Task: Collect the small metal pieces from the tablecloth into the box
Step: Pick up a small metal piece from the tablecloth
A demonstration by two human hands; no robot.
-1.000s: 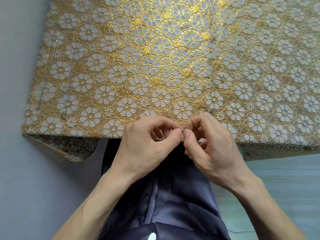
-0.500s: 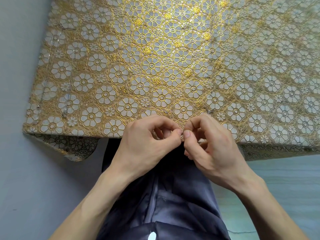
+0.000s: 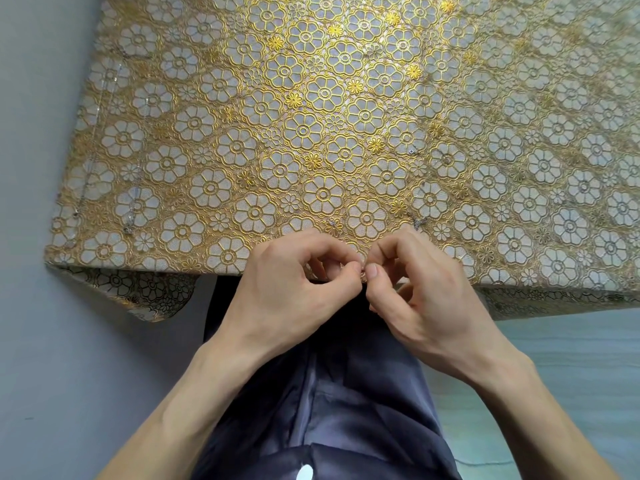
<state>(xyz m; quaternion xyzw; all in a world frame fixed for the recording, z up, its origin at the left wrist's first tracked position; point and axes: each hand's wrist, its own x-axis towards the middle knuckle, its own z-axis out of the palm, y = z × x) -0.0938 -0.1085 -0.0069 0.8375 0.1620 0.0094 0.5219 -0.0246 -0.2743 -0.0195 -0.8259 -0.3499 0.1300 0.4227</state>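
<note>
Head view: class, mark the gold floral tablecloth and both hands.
Gold floral tablecloth (image 3: 311,98): head view, bare patterned middle.
Left hand (image 3: 287,287): head view, its back.
Right hand (image 3: 424,294): head view, its back.

The tablecloth (image 3: 346,116) looks like embossed, lacy vinyl, its gold outlines glossy toward twelve o'clock and duller at the edges. Small metal pieces (image 3: 420,221) on it glint silvery. At six o'clock, the dark garment (image 3: 329,393) shows a smooth satin sheen.
</note>
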